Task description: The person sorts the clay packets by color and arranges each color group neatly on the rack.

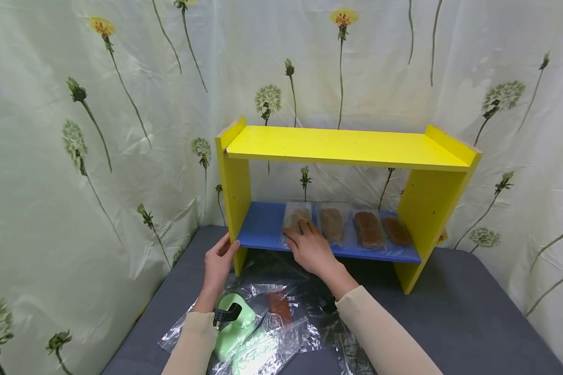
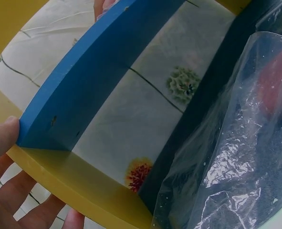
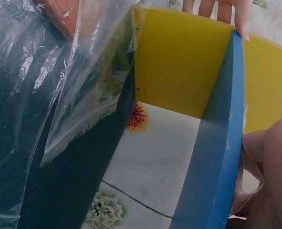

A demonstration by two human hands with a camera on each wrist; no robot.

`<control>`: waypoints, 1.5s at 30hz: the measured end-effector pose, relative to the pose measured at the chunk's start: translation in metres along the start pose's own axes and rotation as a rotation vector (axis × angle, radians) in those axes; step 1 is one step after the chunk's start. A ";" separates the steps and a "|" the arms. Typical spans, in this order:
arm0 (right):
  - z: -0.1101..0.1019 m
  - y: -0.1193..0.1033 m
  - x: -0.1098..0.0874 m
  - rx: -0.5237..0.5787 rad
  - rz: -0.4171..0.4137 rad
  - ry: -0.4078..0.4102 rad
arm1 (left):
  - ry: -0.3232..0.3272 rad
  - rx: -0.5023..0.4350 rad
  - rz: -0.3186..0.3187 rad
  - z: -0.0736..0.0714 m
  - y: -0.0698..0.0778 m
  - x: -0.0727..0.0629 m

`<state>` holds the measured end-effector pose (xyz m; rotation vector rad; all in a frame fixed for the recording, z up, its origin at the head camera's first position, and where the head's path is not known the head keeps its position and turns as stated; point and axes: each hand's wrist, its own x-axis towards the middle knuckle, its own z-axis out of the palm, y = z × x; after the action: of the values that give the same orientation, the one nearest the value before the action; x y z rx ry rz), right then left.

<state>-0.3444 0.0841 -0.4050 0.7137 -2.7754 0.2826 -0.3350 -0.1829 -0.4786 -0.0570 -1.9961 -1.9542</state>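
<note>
A yellow shelf unit with a blue lower shelf stands on the dark table. My left hand holds its left side panel, the thumb on the front edge by the blue shelf and the fingers along the outer face. On the blue shelf lie several brown oblong slabs in clear plastic bags. My right hand rests its fingers on the leftmost bagged slab, partly hiding it. To its right are a second bagged slab, a darker one and one by the right panel.
Clear plastic bags lie on the table in front of the unit, between my forearms. Among them are a pale green rounded piece and a reddish-brown block. A flower-patterned curtain hangs behind and to the left.
</note>
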 end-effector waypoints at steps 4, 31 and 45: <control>-0.003 0.003 -0.001 0.031 0.006 0.009 | -0.005 -0.002 0.006 0.002 0.002 0.001; -0.003 -0.005 -0.058 0.157 -0.352 0.248 | -0.006 -0.004 -0.032 0.000 0.004 -0.004; 0.048 0.001 -0.086 0.347 -0.454 -0.230 | -0.027 0.021 -0.031 0.003 0.042 -0.021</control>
<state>-0.2825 0.1114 -0.4760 1.5146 -2.6892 0.6265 -0.3046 -0.1734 -0.4440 -0.0479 -2.0456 -1.9616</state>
